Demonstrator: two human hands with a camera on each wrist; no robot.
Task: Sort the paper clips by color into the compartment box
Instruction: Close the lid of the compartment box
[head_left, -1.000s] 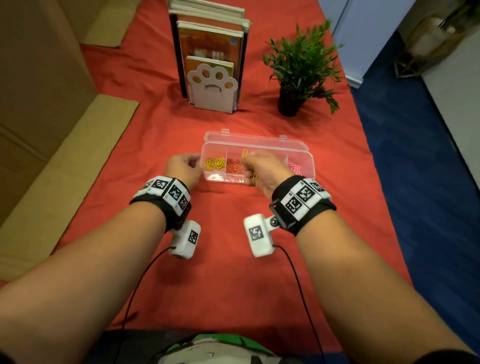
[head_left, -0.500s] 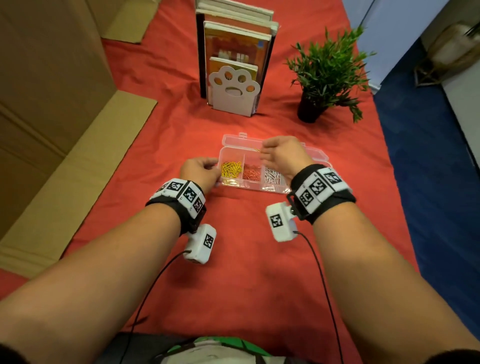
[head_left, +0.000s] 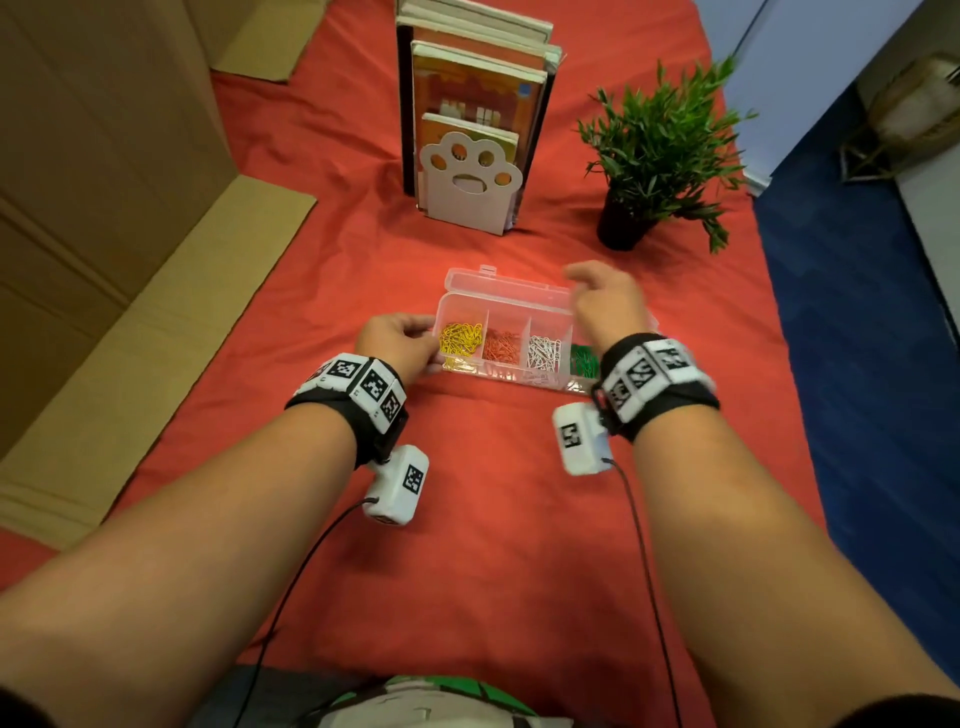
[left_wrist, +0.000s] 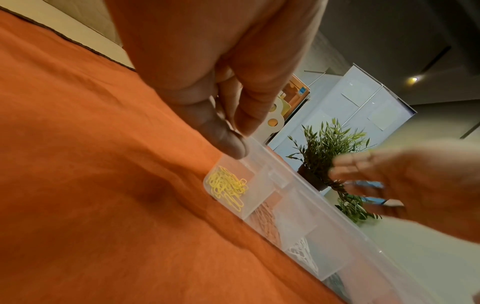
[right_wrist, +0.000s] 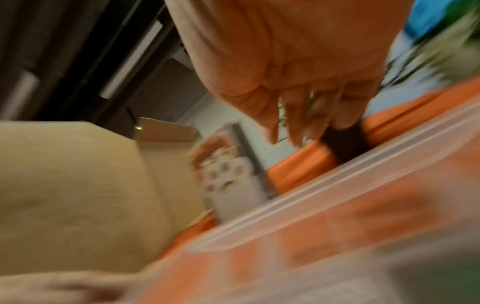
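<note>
A clear compartment box (head_left: 506, 307) lies open on the red cloth, its lid (head_left: 498, 283) folded back. From left to right its compartments hold yellow clips (head_left: 460, 338), red clips (head_left: 501, 345), white clips (head_left: 543, 353) and green clips (head_left: 584, 359). My left hand (head_left: 415, 340) pinches the box's left end wall, thumb against finger (left_wrist: 237, 142), right beside the yellow clips (left_wrist: 227, 187). My right hand (head_left: 597, 291) hovers over the right half of the box. Its fingers are spread and hold nothing (left_wrist: 363, 179). The right wrist view is blurred and shows loose fingers (right_wrist: 291, 131).
A paw-shaped bookend (head_left: 467, 182) with books stands behind the box. A potted plant (head_left: 654, 156) is at the back right. Cardboard (head_left: 130, 338) lies along the left side. The table's right edge (head_left: 774, 338) drops to blue floor.
My right hand has risen from the middle compartments and moved right and back, uncovering the white and green clips. My left hand has stayed at the box's left end.
</note>
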